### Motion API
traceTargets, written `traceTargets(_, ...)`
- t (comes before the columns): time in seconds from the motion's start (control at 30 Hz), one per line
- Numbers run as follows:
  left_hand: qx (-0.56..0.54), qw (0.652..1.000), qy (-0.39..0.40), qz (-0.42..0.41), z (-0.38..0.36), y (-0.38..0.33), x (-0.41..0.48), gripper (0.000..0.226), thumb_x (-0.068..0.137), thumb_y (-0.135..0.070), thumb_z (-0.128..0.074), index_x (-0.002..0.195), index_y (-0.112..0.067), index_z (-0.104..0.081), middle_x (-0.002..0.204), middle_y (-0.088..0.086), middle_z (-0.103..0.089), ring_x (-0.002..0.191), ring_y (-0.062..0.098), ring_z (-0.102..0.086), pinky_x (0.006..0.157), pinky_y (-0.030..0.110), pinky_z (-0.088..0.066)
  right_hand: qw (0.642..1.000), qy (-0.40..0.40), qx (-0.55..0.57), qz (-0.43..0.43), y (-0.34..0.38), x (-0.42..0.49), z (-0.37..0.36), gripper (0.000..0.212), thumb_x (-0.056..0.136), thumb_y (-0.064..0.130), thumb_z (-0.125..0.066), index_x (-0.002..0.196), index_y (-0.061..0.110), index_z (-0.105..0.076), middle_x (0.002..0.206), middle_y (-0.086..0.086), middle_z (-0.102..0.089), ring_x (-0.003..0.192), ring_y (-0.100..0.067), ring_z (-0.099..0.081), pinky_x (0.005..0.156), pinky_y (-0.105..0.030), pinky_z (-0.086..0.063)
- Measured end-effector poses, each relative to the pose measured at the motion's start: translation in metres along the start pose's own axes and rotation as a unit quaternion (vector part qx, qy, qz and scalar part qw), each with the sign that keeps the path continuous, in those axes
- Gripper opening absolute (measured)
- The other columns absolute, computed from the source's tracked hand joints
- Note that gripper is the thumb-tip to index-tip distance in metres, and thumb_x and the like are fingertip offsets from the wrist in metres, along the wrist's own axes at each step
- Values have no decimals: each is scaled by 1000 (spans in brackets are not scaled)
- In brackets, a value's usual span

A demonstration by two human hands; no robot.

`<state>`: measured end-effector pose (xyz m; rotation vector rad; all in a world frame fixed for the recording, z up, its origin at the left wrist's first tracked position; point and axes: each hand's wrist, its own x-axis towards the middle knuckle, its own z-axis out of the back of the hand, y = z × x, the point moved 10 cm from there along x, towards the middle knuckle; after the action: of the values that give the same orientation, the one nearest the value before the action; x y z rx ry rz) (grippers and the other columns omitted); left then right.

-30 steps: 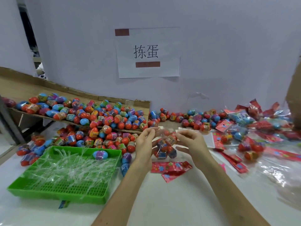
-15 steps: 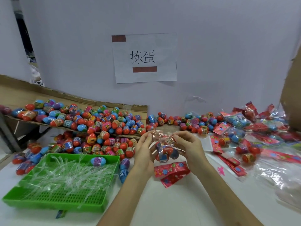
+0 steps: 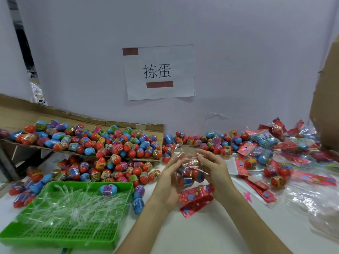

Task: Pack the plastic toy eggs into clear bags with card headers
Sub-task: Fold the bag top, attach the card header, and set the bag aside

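Head view: left hand (image 3: 169,175) and right hand (image 3: 216,171) hold clear bag (image 3: 189,174) of eggs over bench (image 3: 183,235). Right hand pinches its film; left hand's grip too blurred to tell.
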<state>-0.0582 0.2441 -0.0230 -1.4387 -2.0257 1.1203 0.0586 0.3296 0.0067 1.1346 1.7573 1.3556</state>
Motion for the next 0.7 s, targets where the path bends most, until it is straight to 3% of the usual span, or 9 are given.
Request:
traceTargets(0.07, -25, 1000, 6, -4, 0, 0, 1, 34, 88, -28, -65, 121, -25, -76, 123, 12, -74, 109, 30, -74, 84, 44, -62, 1000, 28, 9, -7, 0, -1, -8, 25, 101, 11, -58, 105, 23, -78, 107, -2, -77, 99, -20, -73, 74, -29, -58)
traceTargets(0.17, -57, 998, 27, -11, -4, -5, 0, 36, 87, -27, -63, 119, -20, -77, 129, 15, -71, 120, 33, -69, 106, 53, -52, 997, 56, 46, -22, -2, -2, -16, 33, 100, 10, -54, 87, 25, -80, 103, -4, -77, 93, -17, -73, 66, -25, -57)
traceTargets(0.33, -23, 998, 51, -8, -9, -4, -2, 32, 89, -30, -63, 117, -27, -78, 129, 9, -72, 118, 28, -70, 97, 47, -57, 994, 83, 68, -27, 0, -3, -19, 36, 101, 13, -50, 87, 28, -80, 100, 0, -77, 90, -12, -74, 62, -24, -58)
traceTargets(0.53, -76, 995, 54, -17, -11, -1, -3, 42, 88, -29, -59, 128, -25, -72, 133, 11, -70, 121, 33, -68, 109, 59, -47, 993, 80, 84, -27, -1, -5, -20, 35, 102, 14, -49, 96, 29, -80, 108, -3, -77, 94, -14, -75, 62, -23, -57)
traceTargets(0.7, -81, 995, 64, -17, -15, -2, -5, 41, 93, -31, -56, 130, -30, -71, 136, 11, -68, 123, 32, -66, 108, 57, -49, 994, 70, 80, -25, 3, -8, -20, 36, 105, 17, -46, 105, 33, -79, 114, -2, -76, 105, -17, -73, 69, -24, -59)
